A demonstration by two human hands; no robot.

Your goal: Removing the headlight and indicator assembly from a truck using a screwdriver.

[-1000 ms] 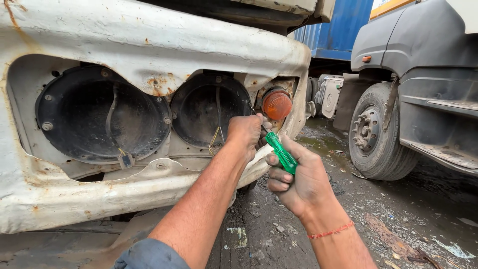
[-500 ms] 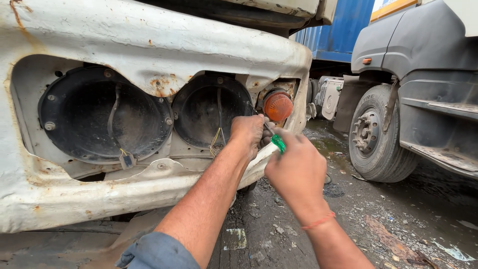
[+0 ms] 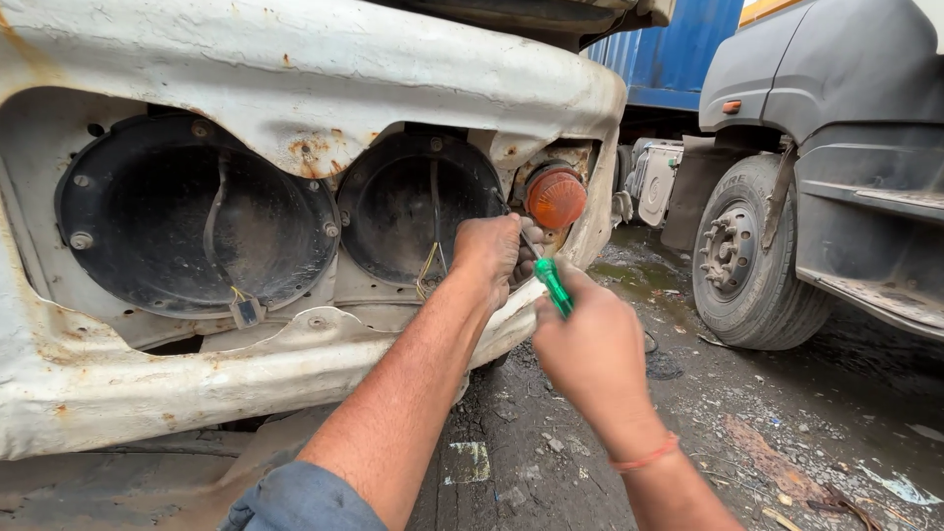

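Up against the battered white truck front [image 3: 295,88], the right hand [image 3: 590,344] is wrapped tight round the green-handled screwdriver [image 3: 553,285], fingers curled shut about the grip with only the top of the handle showing above the knuckles, and the shaft angles up and to the far left toward the orange indicator lamp [image 3: 556,197]. That slant makes sense: the lamp sits recessed at the right corner of the panel, so the tool has to come in from below and near. The left hand [image 3: 497,251] is bunched just under the lamp, fingers folded in and pressed together around the shaft near its tip, likely steadying it on a fastener, though the tip itself is hidden behind the knuckles. The left forearm runs long and straight from the rolled blue sleeve [image 3: 295,501] at the near edge up to the panel; the right wrist, with a thin red thread band [image 3: 644,457], is cocked slightly so the back of the hand faces the camera. To the left, two empty round headlamp housings [image 3: 197,211] gape, loose wires and a plug [image 3: 246,310] dangling. Far right, a grey truck's wheel [image 3: 747,256] stands on wet, littered ground [image 3: 787,433].
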